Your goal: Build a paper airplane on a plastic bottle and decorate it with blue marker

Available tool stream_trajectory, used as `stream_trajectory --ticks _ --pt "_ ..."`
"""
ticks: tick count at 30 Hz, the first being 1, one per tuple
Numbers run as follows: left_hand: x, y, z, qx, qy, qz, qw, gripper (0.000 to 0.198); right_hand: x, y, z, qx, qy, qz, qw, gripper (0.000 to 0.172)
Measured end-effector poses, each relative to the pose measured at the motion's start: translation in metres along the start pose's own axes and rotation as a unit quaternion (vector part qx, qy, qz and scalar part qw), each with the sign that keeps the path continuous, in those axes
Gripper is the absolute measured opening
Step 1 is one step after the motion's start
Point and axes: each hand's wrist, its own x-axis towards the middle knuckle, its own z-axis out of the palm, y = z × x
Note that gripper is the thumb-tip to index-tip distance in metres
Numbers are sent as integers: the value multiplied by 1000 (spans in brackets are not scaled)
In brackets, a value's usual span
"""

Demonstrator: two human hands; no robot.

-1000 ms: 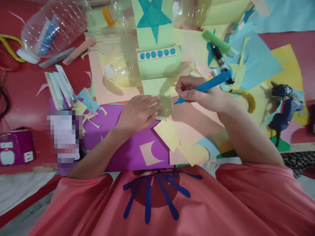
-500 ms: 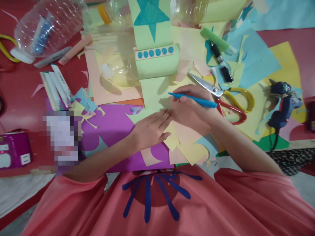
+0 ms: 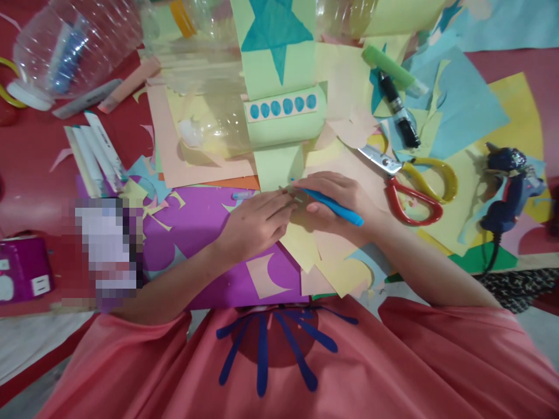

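Note:
My right hand (image 3: 338,201) is closed round a blue pen (image 3: 336,208), its narrow tip pointing left toward my left fingertips. Flat beside it lies my left hand (image 3: 259,218), fingers stretched out over the lower end of a pale green paper strip (image 3: 279,163). Higher up, the strip carries a large teal star (image 3: 279,29) and a pale label with a row of blue dots (image 3: 283,107), over a rounded part. Whether the pen tip touches the paper is hidden between my hands. Purple paper (image 3: 205,233) lies under my left wrist.
Scissors (image 3: 404,174) with yellow and red handles lie right of my right hand, near a black marker (image 3: 398,110) and a dark blue glue gun (image 3: 504,192). At left are clear plastic bottles (image 3: 82,52), several white markers (image 3: 96,154) and paper scraps (image 3: 159,215).
My right hand has moved slightly down and left, lowering the pen. My left hand has shifted a little left. The view has also shifted slightly.

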Motion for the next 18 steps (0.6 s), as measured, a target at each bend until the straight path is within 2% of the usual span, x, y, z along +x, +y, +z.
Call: stream_trajectory --ticks 2,5,7,9,11,15,18 --pt "0 3 1 5 -8 23 1000 16 -1 -1 0 12 -17 14 1000 34" --pt "-1 8 3 11 -29 24 999 16 -4 -1 1 62 14 35 997 35" --pt "-1 9 3 10 -38 18 999 17 -5 0 3 135 52 92 985 39" --pt "-1 9 3 0 -45 15 999 19 -2 -2 5 209 90 162 960 41" --pt "-1 9 3 -15 -55 10 998 21 4 -6 7 252 109 207 939 35" --pt "-2 9 4 -38 -81 -13 996 23 21 -13 14 287 122 242 919 15" --pt "-3 9 4 -40 -103 -23 994 25 31 -12 21 266 112 245 925 16"
